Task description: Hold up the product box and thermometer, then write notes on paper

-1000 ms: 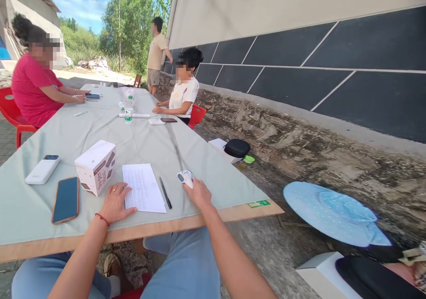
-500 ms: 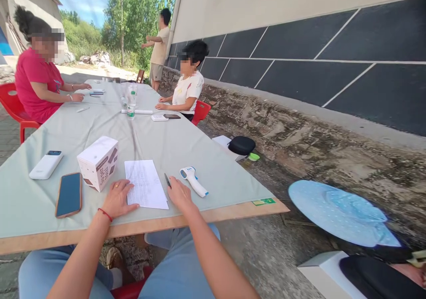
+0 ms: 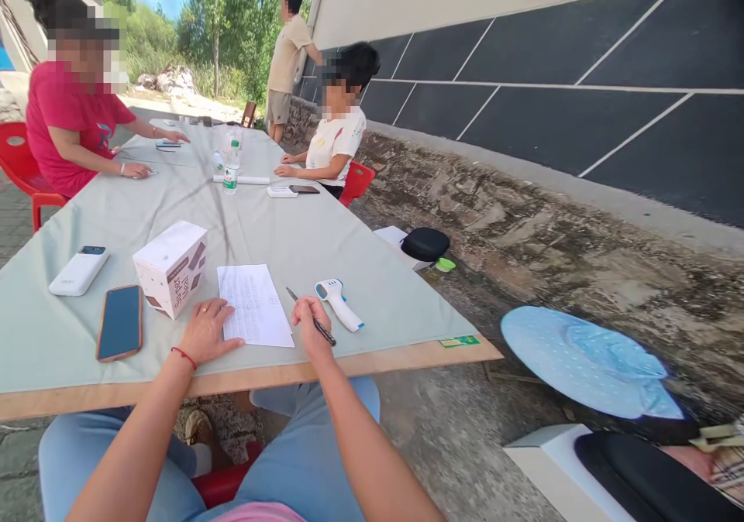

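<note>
My right hand (image 3: 312, 327) is closed around a dark pen (image 3: 323, 331), its tip pointing up and left beside a sheet of paper (image 3: 254, 305). Rows of handwriting cover the sheet. My left hand (image 3: 208, 331) lies flat with fingers spread, touching the paper's left edge. Just right of my right hand rests a white and blue infrared thermometer (image 3: 339, 305). Behind my left hand stands a white printed box (image 3: 173, 266). A smartphone (image 3: 119, 323) in a brown case lies left of the box, and a white power bank (image 3: 79, 271) is beyond it.
A person in pink (image 3: 73, 131) sits at the table's left side, another in white (image 3: 337, 142) at the right. A third person (image 3: 284, 57) stands at the far end. A water bottle (image 3: 230, 177) stands mid-table. A blue hat (image 3: 581, 359) lies right of the table.
My right hand has lifted the pen into a writing-like hold, with its rear end now showing. The person in pink has reached one arm forward. The standing person's arms have lowered. My view has tilted down.
</note>
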`<state>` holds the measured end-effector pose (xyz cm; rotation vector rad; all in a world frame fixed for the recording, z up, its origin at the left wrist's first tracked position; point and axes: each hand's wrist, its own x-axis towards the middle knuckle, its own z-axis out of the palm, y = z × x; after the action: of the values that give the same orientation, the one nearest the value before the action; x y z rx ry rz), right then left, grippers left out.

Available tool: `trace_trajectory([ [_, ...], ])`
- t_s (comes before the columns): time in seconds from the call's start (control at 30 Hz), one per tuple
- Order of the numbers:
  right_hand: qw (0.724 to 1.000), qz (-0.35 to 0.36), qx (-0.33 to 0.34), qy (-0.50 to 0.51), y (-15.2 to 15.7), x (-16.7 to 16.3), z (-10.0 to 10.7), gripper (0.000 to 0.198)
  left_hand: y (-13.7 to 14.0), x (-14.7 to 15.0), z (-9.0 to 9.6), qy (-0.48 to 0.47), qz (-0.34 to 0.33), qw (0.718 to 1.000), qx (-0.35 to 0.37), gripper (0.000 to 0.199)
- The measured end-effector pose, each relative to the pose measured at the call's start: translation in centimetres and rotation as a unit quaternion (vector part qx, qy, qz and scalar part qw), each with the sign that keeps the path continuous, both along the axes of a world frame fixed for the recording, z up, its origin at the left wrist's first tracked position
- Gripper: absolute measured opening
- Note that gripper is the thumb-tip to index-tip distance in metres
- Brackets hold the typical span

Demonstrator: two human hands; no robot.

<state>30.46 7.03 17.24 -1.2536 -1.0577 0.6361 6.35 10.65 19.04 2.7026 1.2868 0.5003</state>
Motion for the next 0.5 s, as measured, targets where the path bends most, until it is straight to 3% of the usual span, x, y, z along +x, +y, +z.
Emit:
trace_trajectory([
  [0.17, 0.994, 0.059, -0.041, 0.085, 0.0, -1.5, 0.1, 0.032, -0.1, 0.1, 0.3, 0.015, -0.025, 1.0, 0.003, 0.06],
  [0.37, 0.994, 0.053, -0.083, 0.048, 0.5, -2.5, -1.5, 0.022, -0.1, 0.2, 0.4, 0.028, -0.104, 0.994, 0.018, 0.049],
  [0.5, 0.995, 0.023, -0.095, -0.014, 0.5, -2.9, -1.7, 0.023, -0.1, 0.2, 0.4, 0.033, -0.114, 0.993, -0.007, 0.042],
])
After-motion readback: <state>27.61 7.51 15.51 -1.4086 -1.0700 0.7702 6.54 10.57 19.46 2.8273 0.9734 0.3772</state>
